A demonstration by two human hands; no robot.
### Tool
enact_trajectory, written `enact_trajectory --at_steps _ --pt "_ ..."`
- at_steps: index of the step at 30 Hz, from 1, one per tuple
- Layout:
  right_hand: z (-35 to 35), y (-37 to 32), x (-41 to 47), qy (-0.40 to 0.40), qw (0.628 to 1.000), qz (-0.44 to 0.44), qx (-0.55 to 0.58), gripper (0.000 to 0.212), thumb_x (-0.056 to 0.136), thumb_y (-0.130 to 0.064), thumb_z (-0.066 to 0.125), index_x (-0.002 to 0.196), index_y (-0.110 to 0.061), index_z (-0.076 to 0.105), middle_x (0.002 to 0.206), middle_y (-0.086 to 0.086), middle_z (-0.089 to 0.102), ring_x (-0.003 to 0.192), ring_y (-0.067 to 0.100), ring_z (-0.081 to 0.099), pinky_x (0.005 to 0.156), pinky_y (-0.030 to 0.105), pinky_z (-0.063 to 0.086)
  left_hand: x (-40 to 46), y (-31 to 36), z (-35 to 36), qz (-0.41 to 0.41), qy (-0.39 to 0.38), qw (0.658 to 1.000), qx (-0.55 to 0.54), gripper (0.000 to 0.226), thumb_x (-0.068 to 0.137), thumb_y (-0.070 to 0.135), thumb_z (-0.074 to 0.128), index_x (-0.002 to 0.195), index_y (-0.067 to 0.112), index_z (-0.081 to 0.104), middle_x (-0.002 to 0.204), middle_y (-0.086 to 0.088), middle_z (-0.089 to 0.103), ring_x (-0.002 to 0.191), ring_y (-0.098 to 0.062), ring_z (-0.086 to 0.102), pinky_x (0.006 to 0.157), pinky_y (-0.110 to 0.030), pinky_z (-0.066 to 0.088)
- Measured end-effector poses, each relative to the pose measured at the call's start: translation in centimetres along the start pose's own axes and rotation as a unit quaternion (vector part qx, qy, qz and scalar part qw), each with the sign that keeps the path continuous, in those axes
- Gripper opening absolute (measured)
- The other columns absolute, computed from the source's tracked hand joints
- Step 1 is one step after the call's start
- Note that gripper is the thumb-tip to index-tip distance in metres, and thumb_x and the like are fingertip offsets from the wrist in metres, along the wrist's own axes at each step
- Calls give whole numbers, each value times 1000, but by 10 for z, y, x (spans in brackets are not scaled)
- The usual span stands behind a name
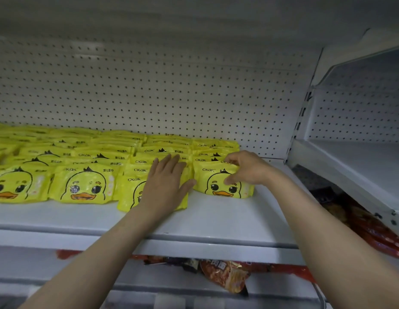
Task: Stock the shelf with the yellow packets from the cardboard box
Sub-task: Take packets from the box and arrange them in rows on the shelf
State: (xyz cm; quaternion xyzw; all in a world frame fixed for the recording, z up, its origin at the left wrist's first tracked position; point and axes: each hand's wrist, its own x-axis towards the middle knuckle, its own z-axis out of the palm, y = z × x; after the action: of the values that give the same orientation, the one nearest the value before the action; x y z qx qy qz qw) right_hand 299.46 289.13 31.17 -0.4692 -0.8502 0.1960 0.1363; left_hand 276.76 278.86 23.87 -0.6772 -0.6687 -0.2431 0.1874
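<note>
We're squaring up rows on the shelf [216, 221]: left hand [165, 186] spread flat on a front yellow packet [129, 192], right hand [245, 168] pinching the end packet [225, 186] beside it; next probably another packet, cardboard box unseen.

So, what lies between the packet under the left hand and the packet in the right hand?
In the head view, only a narrow strip of bare white shelf separates the left hand's packet from the right hand's packet.
</note>
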Motion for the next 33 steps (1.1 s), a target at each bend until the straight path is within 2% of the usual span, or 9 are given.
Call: enact_trajectory --at_steps 3,6,10,14,19,23,27,30,33 --pt "3 -5 5 -5 1000 1 0 75 69 -28 89 135 -21 56 137 -2 58 125 13 53 96 19 39 0 -3 2 10 -6 1000 -5 70 87 63 33 123 11 61 137 -13 55 132 -34 45 110 -54 31" --pt "7 -7 8 10 1000 -5 -7 75 68 -29 89 136 -22 56 136 -2 58 123 13 54 90 17 36 -1 -5 3 19 -6 1000 -18 76 87 70 30 124 10 60 138 -13 54 133 -34 44 111 -53 30" --pt "13 -5 11 48 998 -16 -23 71 67 -30 90 131 -26 59 132 -3 60 120 14 56 97 27 45 1 -7 3 28 -5 999 -31 84 87 75 23 122 9 60 137 -14 55 132 -34 45 110 -53 33" --pt "20 -2 12 73 995 -39 -62 74 66 -35 88 132 -33 54 129 -3 56 124 18 50 100 36 45 1 -8 3 35 -3 999 -28 83 86 76 27 121 8 60 136 -15 55 131 -35 46 107 -54 37" --pt "26 -7 6 119 981 -59 -140 80 71 -34 82 140 -37 42 131 1 47 127 23 38 95 38 44 1 -5 2 31 -6 999 -8 84 87 76 25 120 8 61 136 -14 55 131 -34 46 108 -54 36" --pt "32 -7 1 108 979 -63 -160 66 80 -31 74 138 -39 43 132 2 48 127 24 40 94 38 44 1 -1 -2 16 -34 999 19 84 84 75 27 125 9 59 139 -14 52 134 -34 41 111 -53 32" --pt "32 -12 -2 104 975 -54 -190 66 81 -31 71 140 -36 42 134 4 49 127 27 41 94 39 43 1 7 -9 -13 -49 999 19 86 81 73 27 130 7 55 143 -15 48 137 -33 37 113 -52 26" --pt "27 -22 -2 99 969 -50 -221 66 80 -28 69 141 -32 44 137 7 49 128 29 41 97 40 41 0 12 -20 -48 -40 998 10 77 86 67 44 135 8 50 148 -16 40 139 -32 33 116 -48 21" --pt "19 -41 -3 79 974 -49 -208 65 83 -34 69 143 -30 45 141 7 47 132 30 39 101 41 41 -1 11 -38 -93 -11 996 -15 66 89 53 57 136 8 47 145 -16 43 135 -33 36 113 -43 26"
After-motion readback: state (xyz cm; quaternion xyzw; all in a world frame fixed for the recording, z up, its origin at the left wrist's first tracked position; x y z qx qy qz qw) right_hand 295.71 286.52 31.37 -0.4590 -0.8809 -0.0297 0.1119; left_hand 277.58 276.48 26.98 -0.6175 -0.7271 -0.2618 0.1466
